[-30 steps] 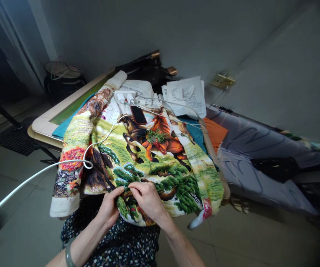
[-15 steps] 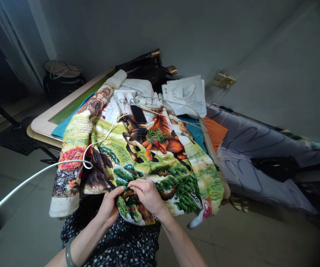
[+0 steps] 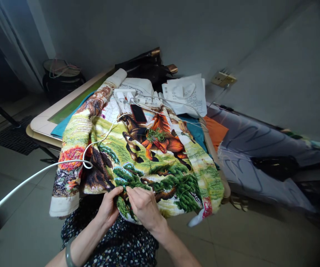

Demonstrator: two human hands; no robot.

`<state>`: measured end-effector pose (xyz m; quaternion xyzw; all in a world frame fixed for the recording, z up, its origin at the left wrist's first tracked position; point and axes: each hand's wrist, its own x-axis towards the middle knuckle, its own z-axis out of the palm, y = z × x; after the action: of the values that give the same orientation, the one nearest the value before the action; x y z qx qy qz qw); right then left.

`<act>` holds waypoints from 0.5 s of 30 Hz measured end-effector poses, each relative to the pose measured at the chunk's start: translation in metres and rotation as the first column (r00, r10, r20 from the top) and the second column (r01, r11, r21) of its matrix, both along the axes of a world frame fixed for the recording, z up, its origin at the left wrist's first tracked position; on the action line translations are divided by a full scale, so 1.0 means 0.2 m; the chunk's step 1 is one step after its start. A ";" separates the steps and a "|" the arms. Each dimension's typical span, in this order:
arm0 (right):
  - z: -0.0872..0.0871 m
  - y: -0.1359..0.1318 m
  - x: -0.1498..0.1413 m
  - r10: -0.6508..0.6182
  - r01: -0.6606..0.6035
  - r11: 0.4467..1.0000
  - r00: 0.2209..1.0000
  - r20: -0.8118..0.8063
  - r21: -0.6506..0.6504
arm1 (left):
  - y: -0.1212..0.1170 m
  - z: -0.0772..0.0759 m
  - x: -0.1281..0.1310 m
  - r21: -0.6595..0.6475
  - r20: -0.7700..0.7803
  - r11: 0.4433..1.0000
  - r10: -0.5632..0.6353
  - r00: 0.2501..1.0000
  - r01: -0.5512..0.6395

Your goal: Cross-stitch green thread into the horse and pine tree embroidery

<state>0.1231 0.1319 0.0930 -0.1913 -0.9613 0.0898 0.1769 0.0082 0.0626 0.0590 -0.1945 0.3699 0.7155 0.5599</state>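
A large embroidered cloth [image 3: 121, 144] with horses, grass and trees covers the table and hangs over its near edge toward my lap. My left hand [image 3: 108, 208] grips the cloth's near part, thumb on top and fingers beneath. Close beside it, my right hand [image 3: 145, 209] is closed in a pinch just above the dark green stitching. Whatever sits between its fingertips is too small to see. A tangle of green thread [image 3: 156, 135] lies on the cloth farther back, with a small red object [image 3: 160, 147] against it.
A phone [image 3: 138, 113] and a white power strip [image 3: 125, 92] with plugs rest on the cloth. One white cable [image 3: 35, 177] loops across the rolled left side [image 3: 72, 155]. White printed bags [image 3: 186, 94] stand behind. A wall socket [image 3: 223, 78] is at right.
My right hand has turned and shifted slightly down, its fingers curling more closely. My left hand stays nearly in place on the cloth.
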 end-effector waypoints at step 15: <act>0.02 0.09 -0.02 -0.217 0.129 0.740 0.975 -0.053 -0.661 | 0.00 0.02 0.01 0.017 -0.097 1.000 -0.024 0.995 0.026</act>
<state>0.1183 0.1509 0.0974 -0.3234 -0.8342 0.4144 0.1670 0.0095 0.0625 0.0625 -0.1500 0.3924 0.7204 0.5519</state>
